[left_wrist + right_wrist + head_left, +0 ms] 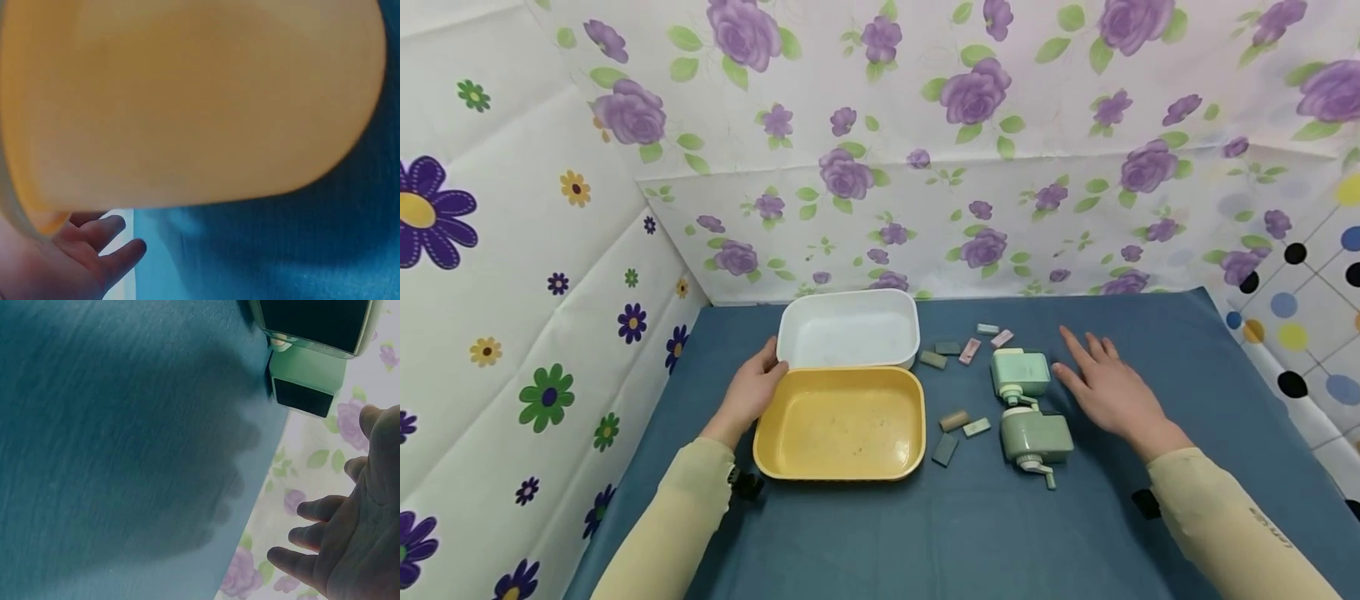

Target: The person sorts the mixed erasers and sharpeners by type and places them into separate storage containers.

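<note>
The left hand [747,398] was at the left side of two trays, its thumb on the far left corner of the yellow tray [842,425], close to where the white tray [848,329] began. From the left wrist, the yellow wall hid part of that hand, and the fingers in sight lay apart from one another; whether thumb and fingers were clamped on a rim could not be told. The yellow tray lay to the right of this hand and towards the person; the white tray stood ahead and to the right, its near edge against the yellow one's far rim. Nothing lay inside either.

The right hand [1116,396] hovered with fingers spread apart and held nothing. Its thumb was just beside a light green box [1022,371] with a crank, to the left of the hand. A duller green box [1033,433], also cranked, stood next to that one, nearer the person.

Farther left of the right hand, between the boxes and the trays, small blocks lay in two loose groups: five ahead, including a pink block [969,351], and three nearer the person, including a tan block [954,420]. Under everything spread a blue cloth [880,542]; beyond both hands rose a flowered sheet [910,200].
</note>
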{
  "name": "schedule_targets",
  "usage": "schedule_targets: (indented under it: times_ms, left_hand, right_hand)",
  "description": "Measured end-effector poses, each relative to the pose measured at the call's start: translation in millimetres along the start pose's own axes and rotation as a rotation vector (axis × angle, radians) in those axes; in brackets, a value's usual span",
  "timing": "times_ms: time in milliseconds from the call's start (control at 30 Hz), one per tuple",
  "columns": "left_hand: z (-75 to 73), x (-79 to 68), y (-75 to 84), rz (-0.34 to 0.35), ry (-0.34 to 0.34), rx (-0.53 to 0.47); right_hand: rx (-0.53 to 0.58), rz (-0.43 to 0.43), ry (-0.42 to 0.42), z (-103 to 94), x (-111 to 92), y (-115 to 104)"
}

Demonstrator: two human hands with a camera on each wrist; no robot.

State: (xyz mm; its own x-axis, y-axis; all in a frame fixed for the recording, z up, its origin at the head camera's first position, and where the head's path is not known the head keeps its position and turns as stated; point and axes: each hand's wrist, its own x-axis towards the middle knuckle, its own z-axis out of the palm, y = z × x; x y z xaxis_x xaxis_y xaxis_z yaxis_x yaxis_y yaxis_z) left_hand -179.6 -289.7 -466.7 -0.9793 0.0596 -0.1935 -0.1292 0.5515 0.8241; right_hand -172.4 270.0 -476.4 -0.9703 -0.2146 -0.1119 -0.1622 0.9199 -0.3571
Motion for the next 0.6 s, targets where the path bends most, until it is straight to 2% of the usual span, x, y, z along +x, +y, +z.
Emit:
schedule_targets:
  times_ms: [300,400,600]
  left_hand:
    - [6.5,3.5,3.4,0.005,0.096,-0.042]
    - [8.7,4.7,2.8,-0.011,0.116,-0.055]
    - [11.3,7.9,3.4,-0.066,0.138,-0.15]
  right_hand:
    - [0.023,-0.01,0.011,-1.5,2.7,-13.2]
    - [0.034,-0.017,0.014,-2.7,4.2,-17.1]
    - [0.035,-0.019,0.012,-0.9,7.4,-21.1]
